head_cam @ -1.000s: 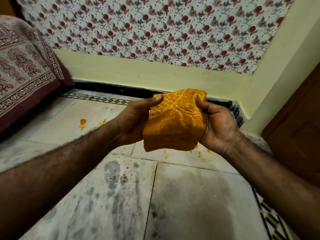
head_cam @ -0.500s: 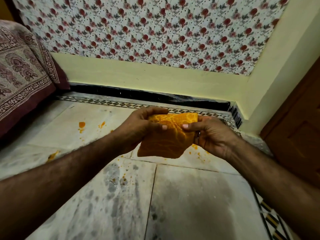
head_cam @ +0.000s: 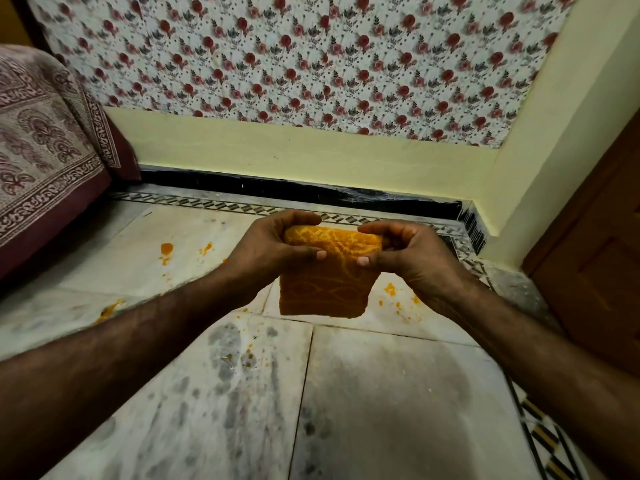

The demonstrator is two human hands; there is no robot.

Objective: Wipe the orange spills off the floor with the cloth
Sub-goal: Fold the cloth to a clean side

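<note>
A folded orange patterned cloth [head_cam: 323, 289] hangs in the air above the marble floor [head_cam: 398, 393]. My left hand [head_cam: 273, 247] grips its upper left edge and my right hand [head_cam: 408, 258] pinches its upper right edge, fingers curled over the fold. Orange spills lie on the floor: a blob [head_cam: 166, 248] with small drops at the far left, a smear [head_cam: 110, 309] nearer on the left, a patch [head_cam: 390, 289] right of the cloth, and small specks [head_cam: 247, 348] below the cloth. The cloth hides some floor behind it.
A bed with a patterned maroon cover [head_cam: 45, 150] stands at the left. A yellow wall with black skirting [head_cam: 311, 188] and floral covering runs across the back. A brown wooden door [head_cam: 595, 258] is at the right. Dark wet marks [head_cam: 225, 344] stain the near tiles.
The cloth was spread wide and held higher a second ago. Both hands have since folded its top edge over and lowered it, and the view has tilted a little further down.
</note>
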